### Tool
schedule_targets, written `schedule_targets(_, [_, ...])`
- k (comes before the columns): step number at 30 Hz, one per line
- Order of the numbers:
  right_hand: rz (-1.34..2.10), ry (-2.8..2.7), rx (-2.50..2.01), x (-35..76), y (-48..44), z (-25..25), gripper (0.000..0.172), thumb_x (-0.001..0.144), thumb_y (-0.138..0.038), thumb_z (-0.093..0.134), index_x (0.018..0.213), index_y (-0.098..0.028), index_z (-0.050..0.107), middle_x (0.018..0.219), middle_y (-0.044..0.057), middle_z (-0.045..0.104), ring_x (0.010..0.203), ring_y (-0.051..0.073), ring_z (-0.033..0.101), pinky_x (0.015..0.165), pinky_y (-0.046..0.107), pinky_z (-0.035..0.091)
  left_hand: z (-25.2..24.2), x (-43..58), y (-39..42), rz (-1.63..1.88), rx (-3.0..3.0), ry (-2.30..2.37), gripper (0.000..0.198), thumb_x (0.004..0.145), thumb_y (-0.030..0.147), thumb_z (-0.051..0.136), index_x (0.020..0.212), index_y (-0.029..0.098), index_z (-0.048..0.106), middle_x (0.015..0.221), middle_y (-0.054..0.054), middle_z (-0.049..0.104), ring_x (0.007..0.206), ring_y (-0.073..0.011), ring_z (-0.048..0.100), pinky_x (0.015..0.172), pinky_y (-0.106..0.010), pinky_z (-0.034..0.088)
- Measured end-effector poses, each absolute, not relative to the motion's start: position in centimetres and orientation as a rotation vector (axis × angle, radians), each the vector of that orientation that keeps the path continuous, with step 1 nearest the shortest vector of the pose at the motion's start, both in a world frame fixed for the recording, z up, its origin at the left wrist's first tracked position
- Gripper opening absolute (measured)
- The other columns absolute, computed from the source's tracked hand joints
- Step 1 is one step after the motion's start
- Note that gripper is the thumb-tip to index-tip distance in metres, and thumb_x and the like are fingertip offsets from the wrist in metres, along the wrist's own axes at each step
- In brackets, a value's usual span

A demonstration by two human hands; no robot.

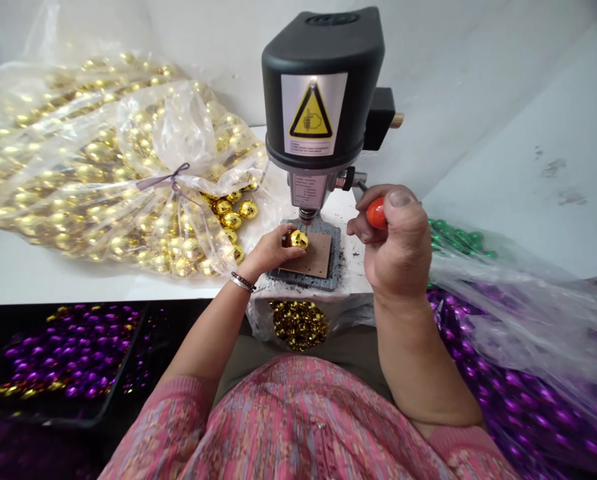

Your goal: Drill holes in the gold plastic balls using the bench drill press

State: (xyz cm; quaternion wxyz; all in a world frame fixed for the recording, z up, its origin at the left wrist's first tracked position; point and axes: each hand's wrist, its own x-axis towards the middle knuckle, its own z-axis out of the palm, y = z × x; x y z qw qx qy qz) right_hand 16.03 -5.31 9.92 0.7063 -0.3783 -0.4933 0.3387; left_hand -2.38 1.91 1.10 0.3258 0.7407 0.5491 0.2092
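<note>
A small black bench drill press (323,60) with a yellow warning label stands in front of me. My left hand (273,249) pinches a shiny gold ball (298,239) between thumb and fingers, over a brown board (316,257) on the drill's grey base (334,267). Right above the ball is the drill chuck (306,214) with a thin bit; whether the bit touches the ball I cannot tell. My right hand (398,240) is wrapped round the red knob (377,213) of the drill's feed lever.
On the left lies a big clear bag of gold balls (103,173), with several loose ones (248,209) at its mouth. Gold pieces (299,325) hang in plastic below the table edge. Purple balls fill a black bin (73,353) and a bag (518,393); green balls (458,239) lie at right.
</note>
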Motion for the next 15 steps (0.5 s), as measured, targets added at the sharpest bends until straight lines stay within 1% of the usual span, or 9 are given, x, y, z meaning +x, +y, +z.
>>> schedule_targets(4, [0.758, -1.093, -0.843, 16.0, -5.3, 9.8, 0.037, 0.088, -0.057, 0.053, 0.076, -0.023, 0.062, 0.061, -0.003, 0.045, 0.051, 0.008, 0.038, 0.054, 0.029, 0.039, 1.5, -1.7, 1.9, 0.507, 1.989, 1.417, 0.058, 0.071, 0.029, 0.079, 0.127, 0.017, 0.064, 0.115, -0.007, 0.072, 0.1, -0.0223, 0.066, 0.093, -0.033, 0.051])
schedule_targets(9, [0.746, -1.095, -0.84, 16.2, -5.2, 9.6, 0.038, 0.087, -0.058, 0.053, 0.075, -0.024, 0.063, 0.062, -0.004, 0.046, 0.052, 0.008, 0.037, 0.056, 0.028, 0.039, 0.9, -1.0, 2.4, 0.529, 2.033, 1.297, 0.062, 0.064, 0.02, 0.081, 0.124, 0.015, 0.066, 0.123, -0.008, 0.07, 0.108, -0.0244, 0.064, 0.099, -0.035, 0.05])
schedule_targets(12, [0.725, -1.129, -0.863, 16.4, -5.1, 9.4, 0.037, 0.087, -0.056, 0.054, 0.072, -0.023, 0.062, 0.062, -0.003, 0.048, 0.054, 0.007, 0.039, 0.056, 0.027, 0.037, 0.6, -1.0, 2.5, 0.521, 1.921, 1.214, 0.06, 0.067, 0.019, 0.078, 0.126, 0.016, 0.065, 0.115, -0.004, 0.073, 0.101, -0.0217, 0.067, 0.094, -0.034, 0.053])
schedule_targets(15, [0.69, -1.205, -0.898, 16.6, -5.3, 9.0, 0.032, 0.087, -0.048, 0.055, 0.07, -0.021, 0.061, 0.061, -0.003, 0.05, 0.056, 0.007, 0.041, 0.057, 0.026, 0.035, 0.6, -1.0, 2.4, 0.505, 1.86, 1.211, 0.059, 0.067, 0.02, 0.078, 0.125, 0.017, 0.066, 0.109, -0.003, 0.075, 0.098, -0.0208, 0.067, 0.092, -0.033, 0.053])
